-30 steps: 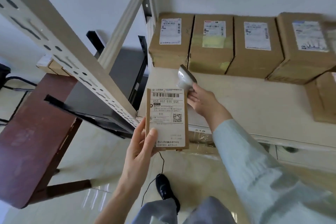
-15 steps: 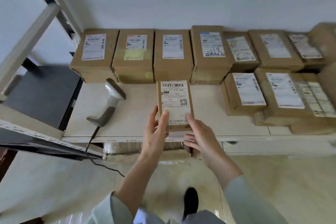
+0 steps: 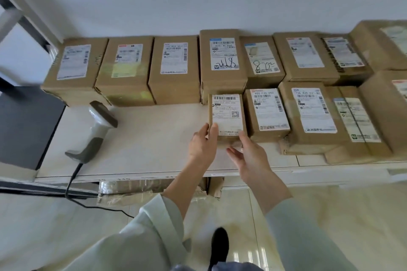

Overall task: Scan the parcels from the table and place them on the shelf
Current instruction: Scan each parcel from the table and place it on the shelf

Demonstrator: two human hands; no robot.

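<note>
1. Scanner (image 3: 97, 130) lies on the shelf (image 3: 154, 138) at 9 o'clock of the parcel, well apart from it, nothing holding it. Cable (image 3: 72, 182) drops off the front edge.
2. Back row (image 3: 125, 70) of boxes runs along the wall at 12 o'clock, labels up.
3. Left hand (image 3: 203, 146) grips the parcel's (image 3: 226, 114) near left corner, thumb on the label, fingers curled round the left edge.
4. Parcel is on the shelf, label up. Far edge touches or nearly touches the tall box (image 3: 222, 61) at 12 o'clock. Box 900 (image 3: 267, 114) sits just beside it at 3 o'clock.
5. Can't tell if the parcel is fully down or slightly lifted at the near end.
6. Right hand (image 3: 251, 160) at the parcel's near right corner, at 5 o'clock of it. Fingers mostly straight and relaxed, fingertips touching the near edge, not wrapped round it.
7. More boxes (image 3: 315, 114) fill the front row out to 3 o'clock, some overlapping.
</note>
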